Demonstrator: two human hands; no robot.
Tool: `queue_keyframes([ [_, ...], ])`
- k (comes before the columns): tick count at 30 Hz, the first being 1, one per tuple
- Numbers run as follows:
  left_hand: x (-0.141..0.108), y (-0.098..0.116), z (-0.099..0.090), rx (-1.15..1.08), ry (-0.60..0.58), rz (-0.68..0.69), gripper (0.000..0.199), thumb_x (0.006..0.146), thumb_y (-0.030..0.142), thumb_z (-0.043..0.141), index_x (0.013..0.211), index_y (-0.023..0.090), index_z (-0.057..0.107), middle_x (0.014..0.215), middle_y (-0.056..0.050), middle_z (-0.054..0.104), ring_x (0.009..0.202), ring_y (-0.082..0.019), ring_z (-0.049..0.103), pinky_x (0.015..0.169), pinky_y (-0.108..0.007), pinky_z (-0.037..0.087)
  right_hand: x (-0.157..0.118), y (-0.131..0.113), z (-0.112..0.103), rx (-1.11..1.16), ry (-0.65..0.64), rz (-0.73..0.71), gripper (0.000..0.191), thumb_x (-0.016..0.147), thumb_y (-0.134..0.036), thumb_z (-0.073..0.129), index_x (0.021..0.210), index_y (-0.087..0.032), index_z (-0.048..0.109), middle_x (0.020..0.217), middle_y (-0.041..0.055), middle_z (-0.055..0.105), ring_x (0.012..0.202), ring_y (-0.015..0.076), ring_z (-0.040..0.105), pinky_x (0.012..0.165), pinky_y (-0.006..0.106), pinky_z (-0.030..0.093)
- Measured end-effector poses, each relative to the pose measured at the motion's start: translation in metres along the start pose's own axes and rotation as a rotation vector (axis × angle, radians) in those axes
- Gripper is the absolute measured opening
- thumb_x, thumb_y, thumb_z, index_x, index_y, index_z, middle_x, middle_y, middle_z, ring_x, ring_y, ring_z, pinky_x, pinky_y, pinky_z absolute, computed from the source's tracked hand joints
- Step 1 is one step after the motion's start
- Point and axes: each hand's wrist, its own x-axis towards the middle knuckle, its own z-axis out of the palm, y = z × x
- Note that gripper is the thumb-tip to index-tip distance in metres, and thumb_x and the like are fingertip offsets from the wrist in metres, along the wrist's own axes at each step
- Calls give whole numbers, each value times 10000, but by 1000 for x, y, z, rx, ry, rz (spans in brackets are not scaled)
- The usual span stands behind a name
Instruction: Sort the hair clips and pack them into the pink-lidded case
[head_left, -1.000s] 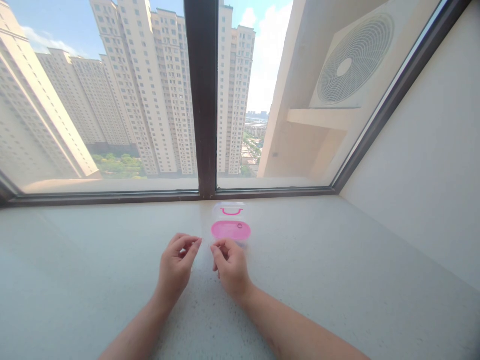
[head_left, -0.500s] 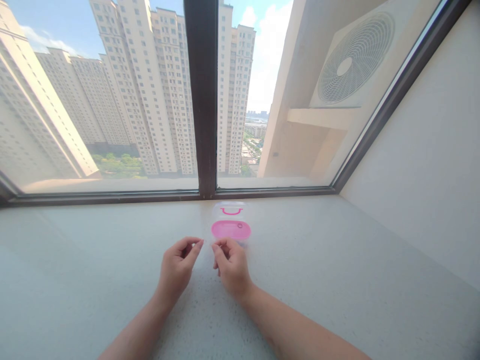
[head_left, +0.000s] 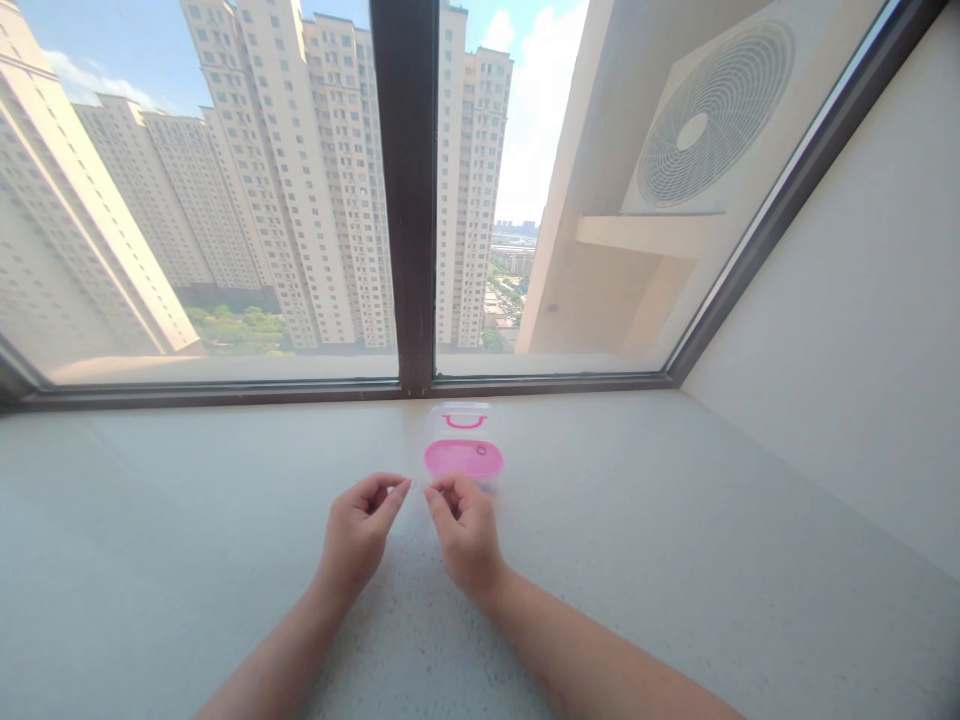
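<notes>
My left hand (head_left: 360, 530) is closed in a pinch, thumb against forefinger, above the pale speckled sill (head_left: 187, 520). Facing it across a small gap, my right hand (head_left: 466, 535) pinches in the same way. Whatever sits between the fingertips is too small to make out. Just beyond my right hand stands a small clear plastic box with a pink oval tray (head_left: 454, 458) and an open clear lid (head_left: 459, 408) that has a pink handle (head_left: 465, 425). A small dark ring (head_left: 481, 451) lies in the tray. My right hand hides the front of the box.
A window with a dark frame (head_left: 417, 250) rises behind the sill. To the right is a white wall (head_left: 847, 330). Outside the glass are tall buildings and an air-conditioner unit (head_left: 705, 130).
My left hand has shifted very slightly to the right, its fingertips a little nearer the right hand. Both hands keep their pinch, and the box stays in place.
</notes>
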Motion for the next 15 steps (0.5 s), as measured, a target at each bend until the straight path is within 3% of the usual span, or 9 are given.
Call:
queue_keyframes([
  [15,0,-1,1,-2,4,11,262,761,410,609,755,154,661,499,64,345,489,-94,305,453,-204,250,1,2,1,31,-35,0,173,845,-298,511,769,-150,559,549,-41,449,494,89,364,480,211,293],
])
